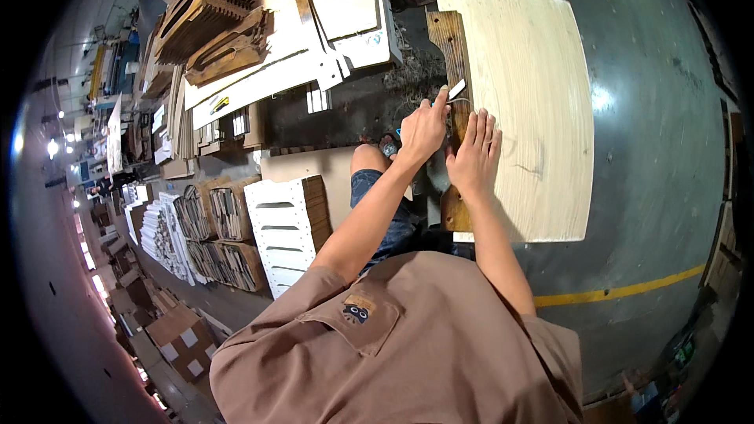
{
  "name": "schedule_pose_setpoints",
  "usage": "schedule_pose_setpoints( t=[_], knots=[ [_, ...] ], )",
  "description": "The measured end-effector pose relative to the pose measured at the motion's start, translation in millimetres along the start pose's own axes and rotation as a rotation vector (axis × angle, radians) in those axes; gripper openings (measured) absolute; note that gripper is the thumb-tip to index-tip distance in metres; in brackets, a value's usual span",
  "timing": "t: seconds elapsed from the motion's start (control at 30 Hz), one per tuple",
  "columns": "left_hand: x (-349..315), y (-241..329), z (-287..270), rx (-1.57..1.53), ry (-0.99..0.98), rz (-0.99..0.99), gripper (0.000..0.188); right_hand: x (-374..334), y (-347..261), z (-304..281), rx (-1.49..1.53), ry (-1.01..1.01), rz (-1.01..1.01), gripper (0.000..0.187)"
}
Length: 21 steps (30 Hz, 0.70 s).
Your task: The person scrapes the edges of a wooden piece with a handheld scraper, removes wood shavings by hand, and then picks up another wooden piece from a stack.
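Right hand (474,163): over plank (449,38) | bench (267,69): brown pieces (188,34), cutter (221,104) | leftward: white stack (279,217)

From the wearer's head, the single view looks steeply down over the brown short-sleeved cloth shirt (440,345) at the lower edge. It faces the bare hands (473,159) at close range, just above and right of centre, over the pale wood-grained rectangular panel (542,110). The wide fisheye circle, black at the corners, bends the panel's right edge and reaches far left to small white lights (53,148).
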State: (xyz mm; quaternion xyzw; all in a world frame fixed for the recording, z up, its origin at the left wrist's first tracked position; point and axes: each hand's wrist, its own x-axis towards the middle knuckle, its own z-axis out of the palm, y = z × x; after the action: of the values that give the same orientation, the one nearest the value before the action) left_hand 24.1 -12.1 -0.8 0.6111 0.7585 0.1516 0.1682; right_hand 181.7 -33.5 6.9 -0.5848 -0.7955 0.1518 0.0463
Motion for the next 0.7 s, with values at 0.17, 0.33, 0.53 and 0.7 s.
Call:
schedule_pose_setpoints(
  t=[0.17, 0.33, 0.53, 0.7],
  knots=[
    [56, -9, 1, 0.039, 0.062, -0.063, 0.049, 0, -2, 6, 0.024, 0.038, 0.018, 0.102],
    [96, -18, -10, 0.061, 0.044, -0.124, 0.049, 1, -3, 5, 0.006, -0.017, 0.046, 0.102],
    [113, -28, -14, 0.091, 0.035, -0.085, 0.045, 1, -3, 7, 0.021, 0.037, 0.047, 0.101],
    [132, -40, -24, 0.107, 0.021, -0.092, 0.047, 2, -1, 4, 0.013, 0.044, 0.037, 0.099]
  ],
)
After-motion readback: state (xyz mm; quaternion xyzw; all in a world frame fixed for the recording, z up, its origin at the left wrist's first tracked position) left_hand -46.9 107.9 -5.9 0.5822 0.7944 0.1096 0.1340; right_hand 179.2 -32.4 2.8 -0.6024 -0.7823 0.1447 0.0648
